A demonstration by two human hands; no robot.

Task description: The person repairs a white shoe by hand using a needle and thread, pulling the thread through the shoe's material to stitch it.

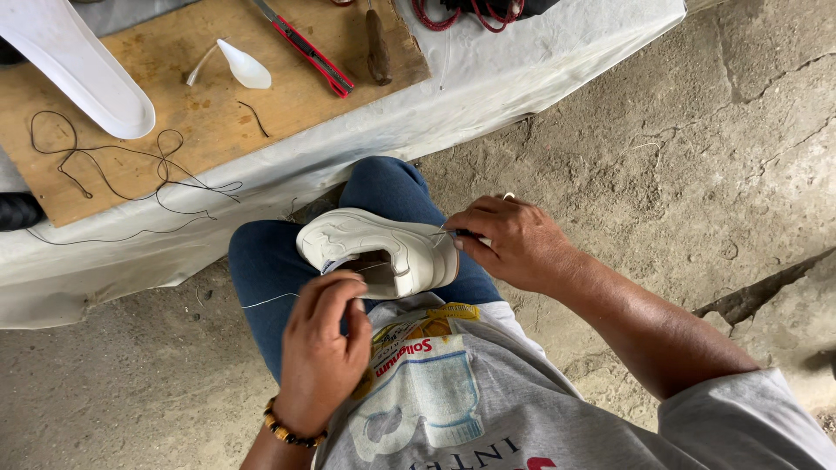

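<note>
A white shoe (pixel 374 242) lies clamped between my knees in blue jeans (pixel 266 265), its opening facing me. My left hand (pixel 324 335) rests at the shoe's opening, fingers curled and pinching a thin thread. My right hand (pixel 509 239) is at the shoe's right end, fingers closed on a small needle-like tool (pixel 455 233) pressed against the shoe's side. A fine white thread (pixel 270 300) trails across my left thigh.
A wooden board (pixel 192 96) on a white-covered low bench holds a white insole (pixel 83 65), a small white piece (pixel 246 68), a red-handled knife (pixel 315 57), a dark wooden-handled tool (pixel 378 48) and loose black thread (pixel 113 161). Red cord (pixel 466 13) lies at the back. Cracked concrete floor (pixel 679 148) surrounds.
</note>
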